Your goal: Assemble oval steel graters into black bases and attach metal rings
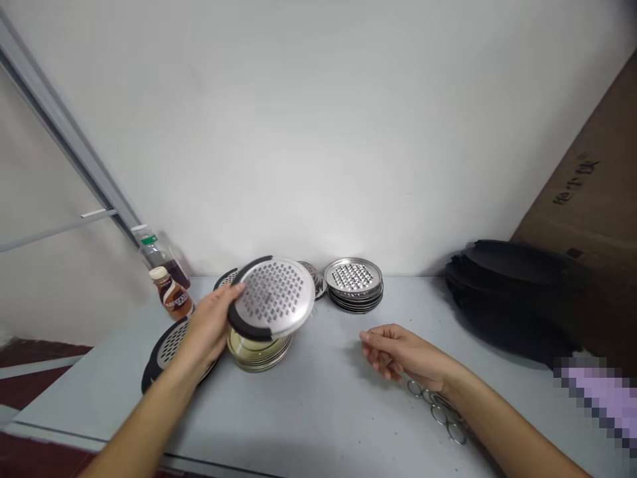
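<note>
My left hand [212, 318] grips a round metal grater plate [273, 295] by the black rim on its left side. The plate is tilted in the air above a stack of gold-coloured round discs [261, 358]. To the right, my right hand [398, 352] hovers over the table with its fingers loosely curled and apart, and nothing shows in it. Several metal rings [440, 415] lie under and beside my right wrist. Against the wall stands a stack of round metal grater plates [353, 282]. More black-rimmed graters [172, 342] lie at the left, partly hidden by my left arm.
A small brown drink bottle [172, 295] and a taller clear bottle with dark liquid [164, 255] stand at the back left. Large black rounded pieces [507, 299] are piled at the right, before a brown cardboard box [592, 179]. The white wall [318, 133] bounds the table's back.
</note>
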A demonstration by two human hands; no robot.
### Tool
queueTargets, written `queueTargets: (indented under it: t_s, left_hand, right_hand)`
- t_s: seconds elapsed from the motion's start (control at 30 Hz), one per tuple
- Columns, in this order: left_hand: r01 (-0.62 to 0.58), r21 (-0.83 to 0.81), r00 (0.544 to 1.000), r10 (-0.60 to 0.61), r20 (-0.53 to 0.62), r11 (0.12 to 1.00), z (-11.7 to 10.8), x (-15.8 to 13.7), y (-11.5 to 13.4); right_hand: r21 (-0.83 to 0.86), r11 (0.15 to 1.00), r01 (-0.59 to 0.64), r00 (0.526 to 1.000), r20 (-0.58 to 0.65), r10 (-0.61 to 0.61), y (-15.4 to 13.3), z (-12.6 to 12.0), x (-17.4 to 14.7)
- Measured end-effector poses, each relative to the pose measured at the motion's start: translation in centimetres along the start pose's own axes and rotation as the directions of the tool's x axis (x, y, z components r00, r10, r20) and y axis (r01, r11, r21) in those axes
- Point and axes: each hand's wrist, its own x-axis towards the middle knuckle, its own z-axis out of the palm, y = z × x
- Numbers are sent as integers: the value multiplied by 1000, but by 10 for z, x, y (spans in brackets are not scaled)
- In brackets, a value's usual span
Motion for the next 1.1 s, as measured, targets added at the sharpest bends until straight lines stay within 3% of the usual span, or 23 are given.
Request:
queueTargets:
  t_s: [0.13, 0.3, 0.47, 0.63, 0.73, 0.87, 1.1]
  left_hand:
    - [6, 36, 995, -2, -100, 999, -24, 60, 17]
    - [108, 134, 982, -85, -167, 985, -50, 110, 10]
    - [210, 275, 967, -159, -199, 938, -63, 129, -2]
    - [205, 467, 968, -108, -226, 860, -69, 133, -5]
    - [174, 627, 971, -28, -236, 759, -73, 132, -3]
    - [160, 833, 973, 55, -222, 529, -73, 127, 3]
    - [13, 989, 974, 223, -47, 150, -70, 120, 19]
  right_hand:
    - [-24, 1000, 18, 1000, -9, -18, 2, 0, 1]
    - [-63, 998, 21, 1000, -19, -22, 0, 3, 2]
    - [-91, 996, 16, 999, -32, -19, 0, 4, 4]
    - [-91, 995, 28, 999, -24, -30, 3, 3, 6]
    - [-94, 995, 33, 999, -21, -35, 5, 2, 7]
    - [-112, 993, 44, 999, -15, -46, 7, 3, 7]
    - [-139, 989, 45, 998, -28, -50, 8, 3, 6]
